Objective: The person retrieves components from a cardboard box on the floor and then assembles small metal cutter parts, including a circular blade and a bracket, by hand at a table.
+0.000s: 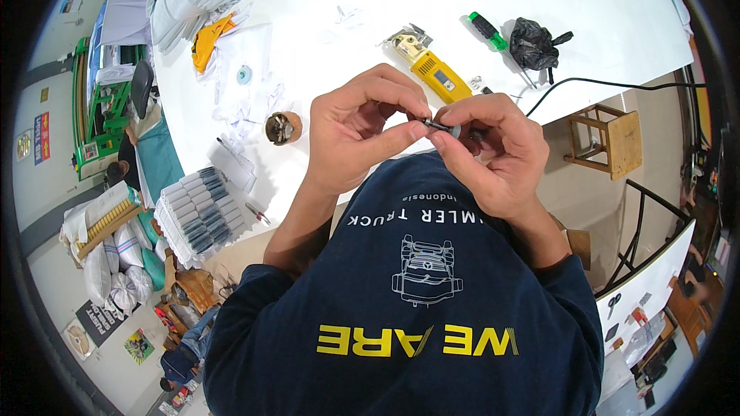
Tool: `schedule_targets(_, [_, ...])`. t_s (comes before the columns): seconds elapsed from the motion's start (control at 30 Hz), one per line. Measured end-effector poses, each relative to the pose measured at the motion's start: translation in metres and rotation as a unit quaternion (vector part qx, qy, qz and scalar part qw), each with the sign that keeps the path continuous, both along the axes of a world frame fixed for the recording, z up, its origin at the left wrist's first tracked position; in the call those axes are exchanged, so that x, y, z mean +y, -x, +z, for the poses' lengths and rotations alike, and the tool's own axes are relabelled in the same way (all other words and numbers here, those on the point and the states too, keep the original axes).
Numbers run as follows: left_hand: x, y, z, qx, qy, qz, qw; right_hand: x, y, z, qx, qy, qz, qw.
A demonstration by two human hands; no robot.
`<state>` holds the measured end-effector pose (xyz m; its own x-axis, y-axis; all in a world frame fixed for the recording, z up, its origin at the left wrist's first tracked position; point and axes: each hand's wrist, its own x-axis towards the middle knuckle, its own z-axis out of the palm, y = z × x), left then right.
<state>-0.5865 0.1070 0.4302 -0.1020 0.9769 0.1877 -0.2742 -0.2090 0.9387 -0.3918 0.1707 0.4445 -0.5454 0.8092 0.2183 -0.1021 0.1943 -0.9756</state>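
My left hand (351, 127) and my right hand (501, 150) meet in front of my chest, above the table's near edge. Between their fingertips is a small dark metal part with a grey round section (453, 131). The left thumb and forefinger pinch its thin end; the right fingers close round its thicker end, partly hiding it. Just beyond the hands lies a yellow handheld power tool (443, 77) with a metal head. Small metal bits (475, 82) are beside it. A green-and-black screwdriver (488, 31) rests farther right, its shaft pointing toward me.
A crumpled black plastic bag (533, 45) lies right of the screwdriver; a black cord (617, 82) crosses the table's right edge. Left are a round tin (284, 129) holding small items, stacked bundles (200, 212) and piled white cloth (193, 0). A wooden stool (609, 142) stands right.
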Motion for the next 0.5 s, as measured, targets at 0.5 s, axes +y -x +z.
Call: schedule_targets(0.5, [-0.0008, -0.0048, 0.0063, 0.063, -0.041, 0.015, 0.997, 0.0025, -0.0008, 0.0001, 0.004, -0.015, -0.010, 1.000])
